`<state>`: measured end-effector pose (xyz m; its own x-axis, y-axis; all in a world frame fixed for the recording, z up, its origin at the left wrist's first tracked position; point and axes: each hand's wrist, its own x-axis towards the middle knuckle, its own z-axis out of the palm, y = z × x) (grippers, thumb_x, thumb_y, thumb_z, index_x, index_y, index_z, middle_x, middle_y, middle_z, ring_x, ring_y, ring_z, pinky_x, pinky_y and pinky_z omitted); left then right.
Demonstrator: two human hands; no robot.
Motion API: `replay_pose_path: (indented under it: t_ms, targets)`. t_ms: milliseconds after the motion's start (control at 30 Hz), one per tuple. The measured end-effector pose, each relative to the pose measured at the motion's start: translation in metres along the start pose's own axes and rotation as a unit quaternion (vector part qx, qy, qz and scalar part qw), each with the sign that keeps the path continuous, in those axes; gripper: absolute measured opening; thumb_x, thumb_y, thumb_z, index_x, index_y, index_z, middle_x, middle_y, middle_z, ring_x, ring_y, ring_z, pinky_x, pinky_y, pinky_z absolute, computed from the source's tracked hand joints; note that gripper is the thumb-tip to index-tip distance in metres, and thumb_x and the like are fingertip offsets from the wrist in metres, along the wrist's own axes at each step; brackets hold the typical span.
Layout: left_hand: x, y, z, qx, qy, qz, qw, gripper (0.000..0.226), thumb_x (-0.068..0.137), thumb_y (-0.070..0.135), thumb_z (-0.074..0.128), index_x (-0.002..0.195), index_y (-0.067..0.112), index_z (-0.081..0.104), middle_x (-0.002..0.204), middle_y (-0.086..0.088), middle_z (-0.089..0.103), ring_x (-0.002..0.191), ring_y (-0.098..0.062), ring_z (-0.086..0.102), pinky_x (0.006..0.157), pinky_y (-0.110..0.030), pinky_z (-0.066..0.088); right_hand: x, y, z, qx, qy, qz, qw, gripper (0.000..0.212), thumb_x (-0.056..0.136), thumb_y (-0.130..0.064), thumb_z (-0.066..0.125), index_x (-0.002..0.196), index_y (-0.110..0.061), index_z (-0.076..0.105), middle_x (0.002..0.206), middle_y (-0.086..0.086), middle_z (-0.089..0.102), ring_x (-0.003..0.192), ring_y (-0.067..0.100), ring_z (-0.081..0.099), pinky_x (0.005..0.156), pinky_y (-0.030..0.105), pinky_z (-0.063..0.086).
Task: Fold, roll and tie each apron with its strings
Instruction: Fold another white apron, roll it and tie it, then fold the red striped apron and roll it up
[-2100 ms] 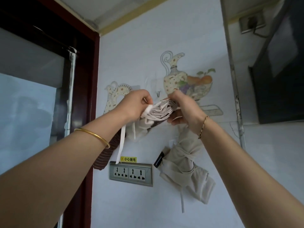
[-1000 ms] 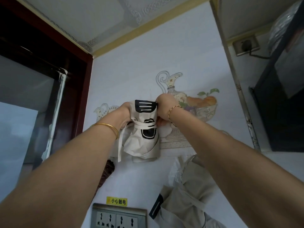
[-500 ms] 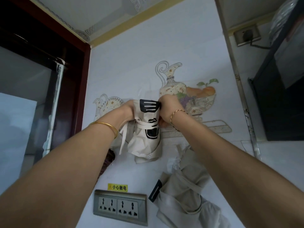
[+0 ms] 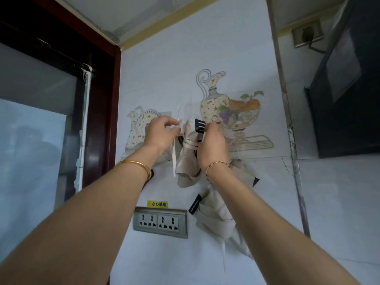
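Note:
A rolled beige apron (image 4: 188, 159) with black print hangs high against the white tiled wall, a pale string wrapped round its middle. My right hand (image 4: 212, 144) grips the roll near its top, fingers curled over the string. My left hand (image 4: 161, 132) is just left of the roll and pinches a loose white string end (image 4: 174, 159) that dangles down. A second tied beige apron (image 4: 221, 214) hangs on the wall below my right forearm.
A double power socket (image 4: 160, 222) with a yellow warning label sits on the wall under my hands. A dark red door frame (image 4: 102, 112) stands at the left. A dark cabinet (image 4: 347, 95) juts out at the upper right. Jug and fruit pictures decorate the tiles.
My left hand has come off the roll and moved left, now pinching the string end. My right hand has shifted over the front of the roll. The view tilted slightly down.

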<state>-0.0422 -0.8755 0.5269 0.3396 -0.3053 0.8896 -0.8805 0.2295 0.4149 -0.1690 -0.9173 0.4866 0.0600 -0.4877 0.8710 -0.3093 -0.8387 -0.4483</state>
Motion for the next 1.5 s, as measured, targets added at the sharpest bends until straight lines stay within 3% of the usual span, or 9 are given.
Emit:
replay_pose_path:
  t_ms: [200,400,600,667,733,900,1067,1333,1500]
  targets:
    - [-0.047,-0.009,-0.020,0.008,0.026,-0.009,1.000,0.017,0.089,0.010,0.060,0.105,0.012,0.067,0.114,-0.003,0.061,0.102,-0.015,0.054,0.095,-0.025,0.043,-0.054,-0.014,0.004,0.037,-0.005,-0.027,0.999,0.028,0.088,0.008,0.038,0.112,-0.006,0.041,0.118,0.011,0.044,0.094,0.033,0.051,0.074,0.038,0.042]
    - [-0.130,-0.061,-0.063,0.009,0.020,-0.108,0.994,0.019,0.087,-0.003,0.054,0.098,0.006,0.066,0.096,-0.003,0.063,0.082,-0.009,0.055,0.073,-0.004,0.040,-0.122,-0.047,0.049,0.077,-0.163,-0.041,0.983,0.030,0.085,0.005,0.042,0.111,-0.008,0.046,0.118,0.011,0.046,0.098,0.033,0.053,0.082,0.038,0.041]
    - [-0.289,-0.148,-0.157,0.034,0.026,-0.333,0.942,0.020,0.086,-0.008,0.051,0.088,0.006,0.065,0.072,0.003,0.064,0.081,-0.033,0.060,0.073,-0.032,0.046,-0.271,-0.071,0.124,0.085,-0.393,-0.050,0.914,0.029,0.087,-0.003,0.042,0.114,-0.009,0.051,0.118,0.014,0.052,0.102,0.034,0.056,0.087,0.039,0.046]
    - [-0.369,-0.169,-0.201,0.102,0.010,-0.419,0.902,0.015,0.084,-0.005,0.052,0.089,-0.002,0.066,0.061,0.010,0.056,0.067,-0.020,0.055,0.062,-0.025,0.044,-0.346,-0.084,0.140,0.072,-0.499,-0.063,0.861,0.028,0.088,-0.006,0.043,0.115,-0.009,0.050,0.117,0.014,0.053,0.101,0.034,0.056,0.086,0.038,0.047]
    - [-0.447,-0.179,-0.241,0.148,0.008,-0.495,0.856,0.015,0.084,-0.002,0.052,0.086,0.003,0.066,0.068,-0.002,0.058,0.067,-0.018,0.053,0.060,-0.025,0.042,-0.415,-0.094,0.151,0.046,-0.580,-0.083,0.809,0.027,0.090,-0.008,0.045,0.117,-0.009,0.049,0.118,0.014,0.055,0.102,0.033,0.056,0.085,0.037,0.048]
    - [-0.639,-0.158,-0.364,0.291,0.026,-0.679,0.673,0.035,0.089,0.004,0.050,0.123,0.008,0.055,0.127,-0.013,0.050,0.112,-0.031,0.052,0.092,-0.032,0.045,-0.580,-0.143,0.151,0.014,-0.740,-0.132,0.660,0.031,0.094,-0.014,0.044,0.125,-0.009,0.043,0.123,0.012,0.052,0.107,0.031,0.055,0.085,0.035,0.046]
    - [-0.736,-0.114,-0.471,0.455,-0.005,-0.730,0.511,0.049,0.088,0.007,0.053,0.134,0.009,0.039,0.140,-0.014,0.028,0.125,-0.032,0.032,0.099,-0.041,0.039,-0.689,-0.192,0.144,0.010,-0.816,-0.171,0.552,0.030,0.095,-0.015,0.043,0.124,-0.008,0.043,0.117,0.010,0.055,0.098,0.026,0.057,0.075,0.030,0.044]
    - [-0.770,-0.116,-0.597,0.539,-0.251,-0.683,0.425,0.041,0.090,0.008,0.050,0.128,0.023,0.056,0.159,-0.011,-0.004,0.144,-0.032,-0.001,0.113,-0.044,0.021,-0.744,-0.251,0.157,0.011,-0.836,-0.194,0.513,0.027,0.095,-0.014,0.043,0.121,-0.006,0.045,0.116,0.012,0.057,0.093,0.024,0.058,0.074,0.031,0.046]
    - [-0.792,-0.136,-0.629,0.530,-0.395,-0.656,0.364,0.048,0.090,0.014,0.055,0.136,0.019,0.048,0.159,-0.010,0.000,0.145,-0.032,0.002,0.112,-0.045,0.024,-0.751,-0.268,0.172,0.026,-0.839,-0.183,0.512,0.028,0.096,-0.015,0.044,0.122,-0.006,0.045,0.116,0.013,0.057,0.097,0.026,0.060,0.080,0.034,0.049]
